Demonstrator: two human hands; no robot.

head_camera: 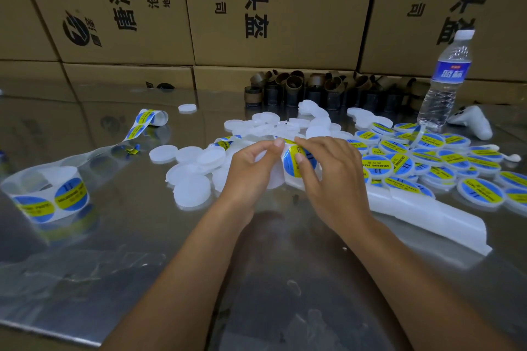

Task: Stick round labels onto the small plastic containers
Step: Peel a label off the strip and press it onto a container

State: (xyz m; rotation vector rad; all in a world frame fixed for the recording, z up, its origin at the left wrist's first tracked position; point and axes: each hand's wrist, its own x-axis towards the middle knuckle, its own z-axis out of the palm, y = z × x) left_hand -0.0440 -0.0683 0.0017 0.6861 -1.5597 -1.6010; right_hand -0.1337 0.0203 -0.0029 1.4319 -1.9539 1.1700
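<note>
At the table's middle my left hand (pixel 253 165) grips a small white round container (pixel 275 177) from the left. A blue and yellow round label (pixel 296 162) lies on its top. My right hand (pixel 328 168) pinches that label, thumb pressing on its face and fingers curled over its far edge. Plain white containers (pixel 194 168) are heaped to the left and behind my hands. Labelled containers (pixel 427 162) are piled to the right. A roll of labels (pixel 48 194) stands at the left, its backing strip (pixel 134 131) trailing toward the middle.
A water bottle (pixel 447 80) stands at the back right beside a white controller (pixel 473 122). Brown cardboard tube cores (pixel 313 88) line the back. Cardboard boxes (pixel 256 8) wall off the rear. A white empty liner strip (pixel 422 214) lies right of my forearm on the shiny metal table (pixel 271 279).
</note>
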